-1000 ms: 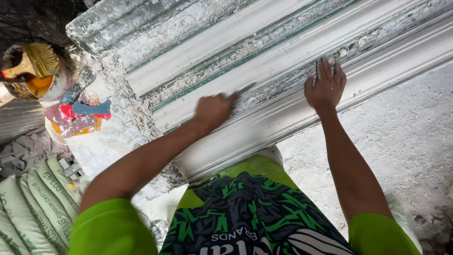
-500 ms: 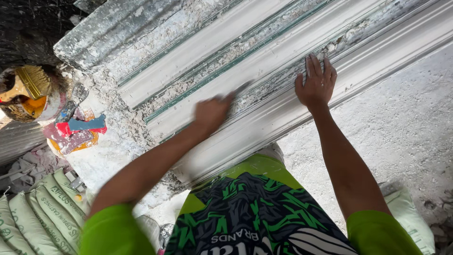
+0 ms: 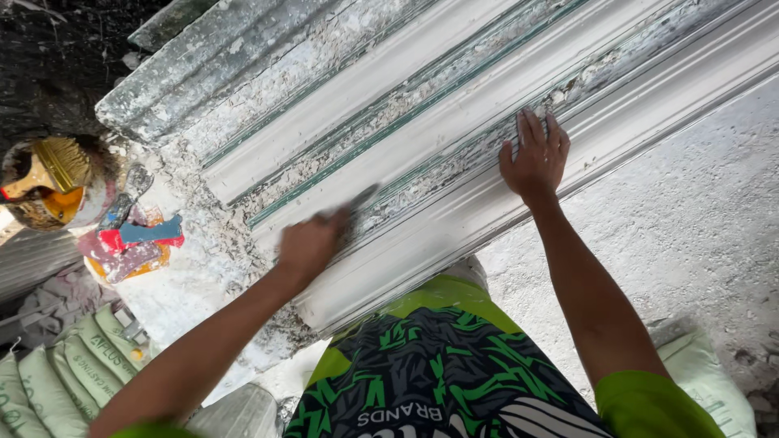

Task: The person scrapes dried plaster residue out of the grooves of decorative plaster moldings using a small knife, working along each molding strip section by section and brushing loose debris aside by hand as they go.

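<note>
A long white plaster moulding (image 3: 454, 105) with ridges and grooves lies slanted across a workbench. My left hand (image 3: 308, 243) is closed round a thin scraper blade (image 3: 361, 199) whose tip sits in a crusted groove of the moulding; the hand is motion-blurred. My right hand (image 3: 535, 158) rests flat, fingers spread, on the moulding's ridges further along to the right. Crumbs of dried plaster line the grooves between the two hands.
A bucket with a yellow brush (image 3: 49, 182) stands at the left. Red and blue scrapers (image 3: 130, 243) lie beside it on the plaster-caked bench end. Stacked pale green sacks (image 3: 57, 373) fill the lower left. Grey rough floor (image 3: 690, 219) lies to the right.
My left hand with the blade has slid along the groove. My right hand has stayed flat on the moulding. The view has shifted a little.
</note>
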